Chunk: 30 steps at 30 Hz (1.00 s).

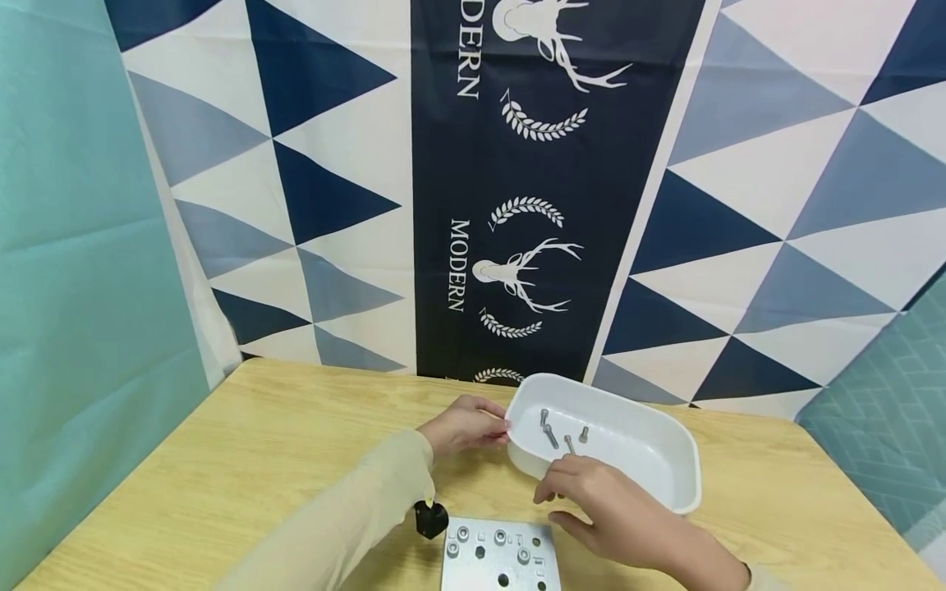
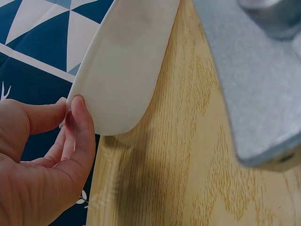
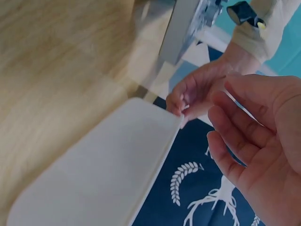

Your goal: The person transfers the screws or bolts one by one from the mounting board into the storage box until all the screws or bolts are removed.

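Note:
The left hand [image 1: 467, 425] pinches the left end of a white tray [image 1: 639, 455], its thumb and fingers on the rim [image 2: 80, 89] in the left wrist view. Inside the tray lie several small metal bolts [image 1: 550, 436]. The right hand [image 1: 617, 510] hovers over the tray's near side, its fingers loosely bent; in the right wrist view nothing shows between the fingers [image 3: 235, 136]. Below both hands in the head view is a silver metal plate [image 1: 473, 574] with holes and several socket-head bolts [image 1: 500, 538] standing on it.
The things rest on a wooden table [image 1: 310, 443] whose back edge meets a patterned cloth [image 1: 347, 271]. A black device [image 1: 431, 519] with a yellow spot is at the left wrist, next to the metal plate's corner. A teal cloth [image 1: 89, 287] hangs at the left.

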Motion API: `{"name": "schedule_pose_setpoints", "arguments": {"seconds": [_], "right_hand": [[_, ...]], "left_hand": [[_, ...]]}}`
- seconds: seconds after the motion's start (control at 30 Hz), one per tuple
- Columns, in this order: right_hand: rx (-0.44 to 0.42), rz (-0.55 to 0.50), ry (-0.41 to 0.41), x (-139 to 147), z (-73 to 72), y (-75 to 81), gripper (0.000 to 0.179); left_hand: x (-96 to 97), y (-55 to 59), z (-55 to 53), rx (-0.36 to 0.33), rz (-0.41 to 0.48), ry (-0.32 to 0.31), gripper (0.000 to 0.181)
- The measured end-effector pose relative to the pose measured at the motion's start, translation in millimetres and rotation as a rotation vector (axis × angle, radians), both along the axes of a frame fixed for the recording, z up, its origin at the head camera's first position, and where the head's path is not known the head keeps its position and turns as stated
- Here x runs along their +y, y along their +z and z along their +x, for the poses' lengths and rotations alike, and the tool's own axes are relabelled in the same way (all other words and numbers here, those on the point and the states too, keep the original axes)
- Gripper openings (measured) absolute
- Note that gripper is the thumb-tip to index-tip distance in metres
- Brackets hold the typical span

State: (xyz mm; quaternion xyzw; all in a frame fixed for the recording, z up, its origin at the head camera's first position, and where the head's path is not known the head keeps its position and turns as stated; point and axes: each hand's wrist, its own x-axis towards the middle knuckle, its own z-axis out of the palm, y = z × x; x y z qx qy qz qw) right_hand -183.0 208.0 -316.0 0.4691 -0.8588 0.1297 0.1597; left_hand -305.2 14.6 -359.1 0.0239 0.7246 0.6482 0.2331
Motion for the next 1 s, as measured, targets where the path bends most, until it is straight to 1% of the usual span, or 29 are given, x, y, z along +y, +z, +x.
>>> {"name": "schedule_pose_setpoints", "arguments": {"seconds": [0.13, 0.23, 0.33, 0.53, 0.63, 0.77, 0.87, 1.0], "right_hand": [[-0.107, 0.006, -0.010, -2.5, 5.9, -2.7, 0.024], [-0.172, 0.012, -0.028, -2.9, 10.1, -4.8, 0.023], [-0.185, 0.009, -0.023, -3.1, 13.2, -7.0, 0.023], [-0.165, -0.006, 0.019, -5.3, 18.5, -9.7, 0.022], [-0.195, -0.011, 0.026, -7.6, 22.5, -10.3, 0.022], [-0.261, -0.013, 0.006, -9.8, 27.8, -10.9, 0.022], [-0.274, -0.003, -0.004, -10.6, 29.7, -11.4, 0.021], [-0.276, 0.015, -0.002, -11.9, 30.0, -11.6, 0.019]], "left_hand": [[0.2, 0.1, -1.7, -0.007, 0.002, -0.004, 0.024], [0.3, 0.7, -3.5, -0.006, 0.005, -0.008, 0.024], [0.3, 1.4, -5.3, -0.011, 0.006, -0.007, 0.025], [0.4, 3.0, -6.1, -0.018, 0.005, -0.013, 0.025], [0.4, 2.9, -5.4, -0.021, -0.002, -0.012, 0.025], [0.4, 1.7, -5.4, -0.026, -0.002, -0.014, 0.025], [0.4, 1.2, -6.3, -0.032, -0.003, -0.012, 0.025], [-0.3, 3.7, -8.7, -0.043, -0.016, -0.010, 0.025]]}}
